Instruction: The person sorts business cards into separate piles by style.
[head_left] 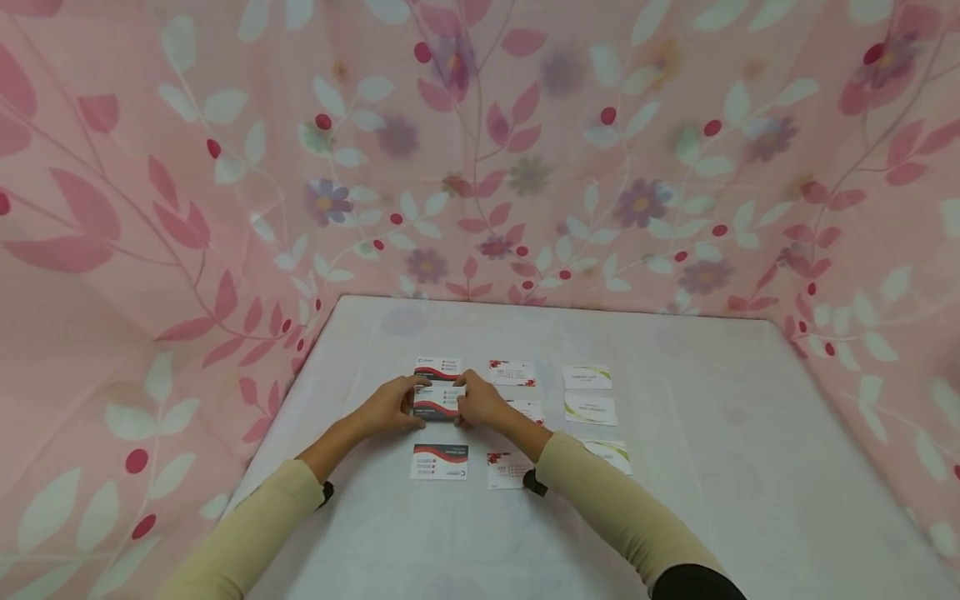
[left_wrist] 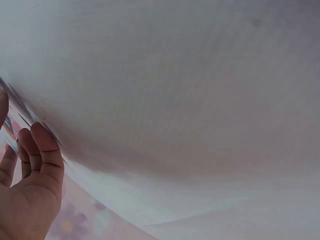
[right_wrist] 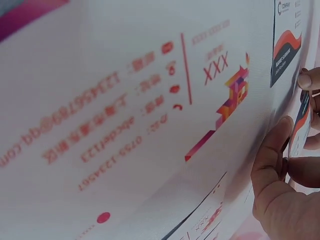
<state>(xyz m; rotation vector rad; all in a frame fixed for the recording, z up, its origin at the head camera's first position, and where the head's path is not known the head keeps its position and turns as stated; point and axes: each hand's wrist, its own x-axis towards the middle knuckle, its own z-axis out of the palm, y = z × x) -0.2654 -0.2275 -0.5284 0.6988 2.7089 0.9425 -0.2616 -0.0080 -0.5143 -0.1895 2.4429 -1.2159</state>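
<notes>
Both hands meet at a business card point(head_left: 437, 402) with a red wave and a dark band, in the middle of the left column in the head view. My left hand point(head_left: 390, 407) pinches its left side, thumb toward the near edge and fingers at the far corner. At the card's right side, my right hand point(head_left: 480, 402) grips it between thumb and fingers. The right wrist view shows the held card point(right_wrist: 301, 125) tilted between the fingers of both hands, close over the white cloth. Only the left hand point(left_wrist: 37, 175) shows clearly in the left wrist view.
Matching cards lie beyond point(head_left: 437, 367) and nearer point(head_left: 438, 462) than the held one. A column of red-flowered cards point(head_left: 512, 372) is to its right, partly under my right forearm. Farther right are green-edged cards point(head_left: 590, 409). Pink floral cloth point(head_left: 480, 167) borders the white table point(head_left: 720, 467).
</notes>
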